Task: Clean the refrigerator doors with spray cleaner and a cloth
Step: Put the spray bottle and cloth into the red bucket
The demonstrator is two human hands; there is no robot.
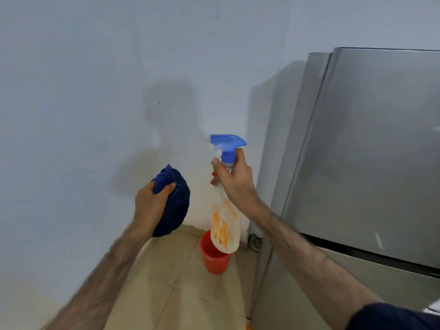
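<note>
My left hand (152, 201) grips a bunched dark blue cloth (176, 206), held up in front of the white wall. My right hand (234, 179) holds a clear spray bottle (223, 227) by its neck; the bottle has an orange label and a blue trigger head (228, 142) whose nozzle points left, away from the refrigerator. The grey refrigerator stands at the right, with its upper door (371, 148) and part of its lower door (357, 287) in view. Both doors are closed. Neither hand touches the refrigerator.
A red bucket (215, 259) sits on the beige tiled floor (166, 282) in the corner, just left of the refrigerator. A black cable (254, 242) lies behind it by the fridge's side. The white wall (83, 115) fills the left.
</note>
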